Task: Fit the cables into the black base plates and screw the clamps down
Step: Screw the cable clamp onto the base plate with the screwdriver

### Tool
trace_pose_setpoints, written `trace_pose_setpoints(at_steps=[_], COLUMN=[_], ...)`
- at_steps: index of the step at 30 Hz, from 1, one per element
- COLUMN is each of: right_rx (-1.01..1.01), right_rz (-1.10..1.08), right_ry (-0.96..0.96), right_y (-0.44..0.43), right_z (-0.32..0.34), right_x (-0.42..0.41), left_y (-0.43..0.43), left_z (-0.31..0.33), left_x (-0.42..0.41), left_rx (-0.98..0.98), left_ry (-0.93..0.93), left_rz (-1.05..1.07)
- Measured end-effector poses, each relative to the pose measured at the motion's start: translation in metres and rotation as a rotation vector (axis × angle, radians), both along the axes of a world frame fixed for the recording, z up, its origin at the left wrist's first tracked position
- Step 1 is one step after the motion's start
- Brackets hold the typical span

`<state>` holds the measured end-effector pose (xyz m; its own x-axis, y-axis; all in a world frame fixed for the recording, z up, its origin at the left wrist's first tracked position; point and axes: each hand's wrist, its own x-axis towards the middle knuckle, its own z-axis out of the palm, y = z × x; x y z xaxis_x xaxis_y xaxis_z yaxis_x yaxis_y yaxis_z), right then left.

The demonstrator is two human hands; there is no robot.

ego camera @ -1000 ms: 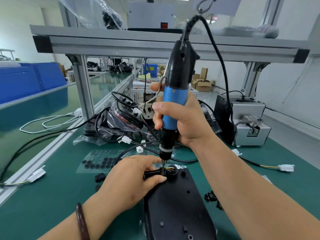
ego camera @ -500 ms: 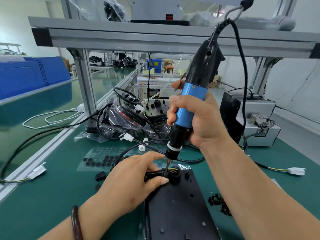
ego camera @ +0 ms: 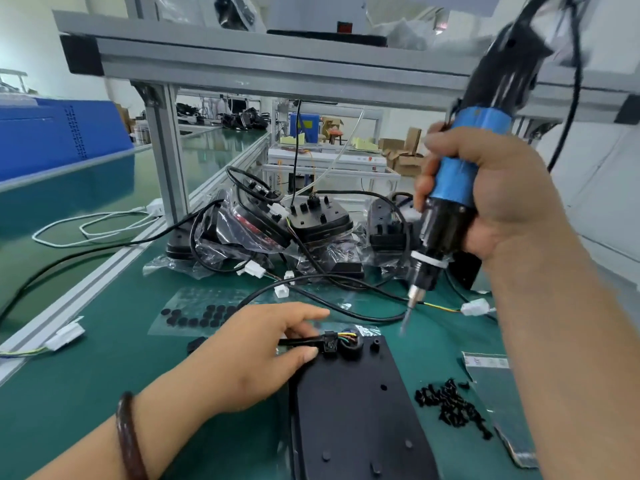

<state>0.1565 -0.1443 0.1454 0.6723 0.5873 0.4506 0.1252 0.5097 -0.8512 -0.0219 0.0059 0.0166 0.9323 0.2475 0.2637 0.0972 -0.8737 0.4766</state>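
Two hands work at one bench.

Left hand (ego camera: 256, 351), lower centre, has a dark brown bracelet (ego camera: 130, 438) at the wrist. Its thumb and fingers pinch the black sheathed cable (ego camera: 299, 341) just left of the small black cable clamp (ego camera: 329, 344).

The clamp sits across the cable at the upper left corner of the flat black base plate (ego camera: 353, 417). Coloured wire ends show just beyond it. The plate lies flat on the green bench mat (ego camera: 104, 375), lower centre.

Right hand (ego camera: 495, 192), upper right, has its fingers wrapped fully round the blue-and-black electric screwdriver (ego camera: 453, 174). The tool is tilted. Its bit tip is in the air, right of the clamp and apart from the plate.

Surface:
- A loose heap of small black screws (ego camera: 450, 407) lies right of the plate.
- A clear plastic bag of round black pads (ego camera: 197, 313) lies left of centre.
- One white plastic connector (ego camera: 65, 336) lies at the left edge and another white connector (ego camera: 476, 306) under the right forearm.
- A pile of bagged black units (ego camera: 259, 230) with tangled black leads sits at centre.
- A coiled white cord (ego camera: 86, 226) lies on the neighbouring bench, left.

Room:
- A grey aluminium profile frame (ego camera: 242, 64) spans the top, with one upright left of centre.
- A blue corrugated plastic crate (ego camera: 52, 133) stands upper left.
- Brown cardboard boxes (ego camera: 401, 150) stand at centre back.
- More green benches run into the distance.
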Motion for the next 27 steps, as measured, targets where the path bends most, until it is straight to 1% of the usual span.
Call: trace_pose_setpoints(at_steps=[3,5,8,13,19,22,24,27], right_rx=[-0.222,-0.351,-0.461,-0.531,-0.535,-0.536,-0.578,-0.731], right_rz=[-0.045,-0.064,-0.063,-0.080,-0.099,-0.150,-0.205,-0.382], right_ry=[0.043,0.046,0.057,0.114,0.191,0.214,0.180,0.024], right_y=[-0.019,-0.032,-0.052,-0.079,-0.094,-0.096,-0.096,-0.095], right_z=[0.002,-0.003,-0.019,-0.050,-0.080,-0.085,-0.084,-0.085], right_x=[0.020,0.030,0.044,0.064,0.079,0.085,0.090,0.098], left_y=[0.004,0.002,-0.002,-0.007,-0.013,-0.016,-0.017,-0.019], left_z=[0.004,0.006,0.004,0.002,0.006,0.010,0.014,0.018], left_x=[0.004,0.007,0.009,0.011,0.012,0.010,0.010,0.011], left_rx=[-0.038,-0.003,0.053,0.086,0.125,0.158,0.187,0.214], left_ry=[0.015,0.019,-0.006,-0.029,-0.007,0.009,0.026,0.047], left_rz=[-0.043,-0.060,-0.041,0.023,0.024,0.050,0.066,0.089])
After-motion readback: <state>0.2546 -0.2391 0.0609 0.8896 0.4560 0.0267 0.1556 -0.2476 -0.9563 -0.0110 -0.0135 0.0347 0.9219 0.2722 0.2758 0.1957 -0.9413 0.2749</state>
